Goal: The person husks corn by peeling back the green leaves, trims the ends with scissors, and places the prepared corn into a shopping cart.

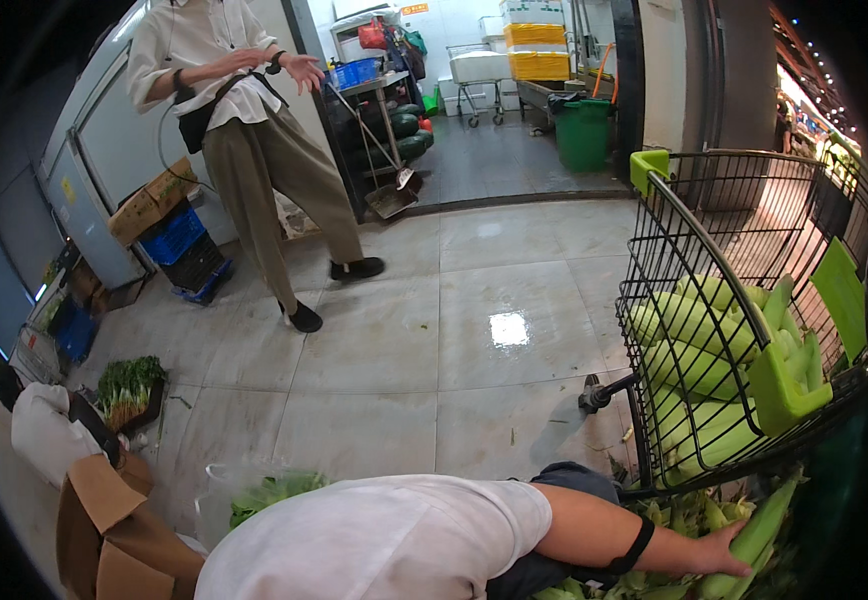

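Note:
At the lower right, my left hand [726,551] holds an ear of corn in its green husk [768,517], with the fingers around it. A black band circles the forearm. Loose corn husks [678,517] lie under and around the hand. Just above, the wire shopping cart [708,247] with green plastic corners holds several unshucked ears of corn [693,367]. My right hand is out of view. My white-sleeved shoulder fills the bottom middle of the picture.
A person [269,150] stands on the tiled floor at upper left. Another person [48,427] is bent low at far left near leafy greens [130,386]. An open cardboard box [115,525] and bagged greens [269,495] are at lower left. A green bin [582,135] stands beyond the doorway.

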`<act>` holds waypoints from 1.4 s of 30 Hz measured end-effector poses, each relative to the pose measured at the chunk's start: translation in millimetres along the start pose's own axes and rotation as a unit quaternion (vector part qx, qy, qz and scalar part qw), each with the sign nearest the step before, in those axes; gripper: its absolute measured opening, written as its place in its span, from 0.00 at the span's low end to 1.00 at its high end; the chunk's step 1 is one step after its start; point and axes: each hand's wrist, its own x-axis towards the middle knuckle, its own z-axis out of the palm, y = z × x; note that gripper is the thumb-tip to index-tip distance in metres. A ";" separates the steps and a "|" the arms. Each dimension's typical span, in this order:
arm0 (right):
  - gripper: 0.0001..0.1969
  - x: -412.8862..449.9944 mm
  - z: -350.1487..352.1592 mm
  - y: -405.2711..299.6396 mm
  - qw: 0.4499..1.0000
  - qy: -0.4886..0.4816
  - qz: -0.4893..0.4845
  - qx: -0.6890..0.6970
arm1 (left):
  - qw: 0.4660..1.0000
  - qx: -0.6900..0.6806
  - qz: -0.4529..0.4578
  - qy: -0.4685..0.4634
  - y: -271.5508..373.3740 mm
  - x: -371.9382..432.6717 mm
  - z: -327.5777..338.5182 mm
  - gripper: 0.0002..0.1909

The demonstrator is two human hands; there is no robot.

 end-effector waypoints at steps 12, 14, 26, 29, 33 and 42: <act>0.12 -18.2 16.5 -14.8 0.998 -0.002 0.012 0.056 | 0.999 -0.014 0.015 0.034 20.5 -24.5 10.0 0.50; 0.09 -38.8 33.5 -29.2 0.996 0.014 -0.028 0.081 | 1.000 -0.011 0.000 0.018 25.2 -29.2 12.9 0.51; 0.19 -36.9 56.3 -17.9 0.988 0.023 -0.117 0.098 | 0.997 0.002 0.033 0.073 54.1 -64.6 23.3 0.37; 0.17 -41.9 55.2 -25.9 0.988 0.007 -0.124 0.088 | 0.996 -0.069 0.006 0.061 60.5 -66.5 29.9 0.34; 0.14 -45.6 58.2 -36.0 0.990 -0.033 -0.126 0.052 | 0.994 -0.098 -0.016 0.048 66.4 -64.9 24.9 0.32; 0.27 -49.9 49.9 -36.8 0.990 -0.099 -0.094 -0.044 | 0.991 -0.109 -0.064 0.035 65.8 -67.6 20.7 0.28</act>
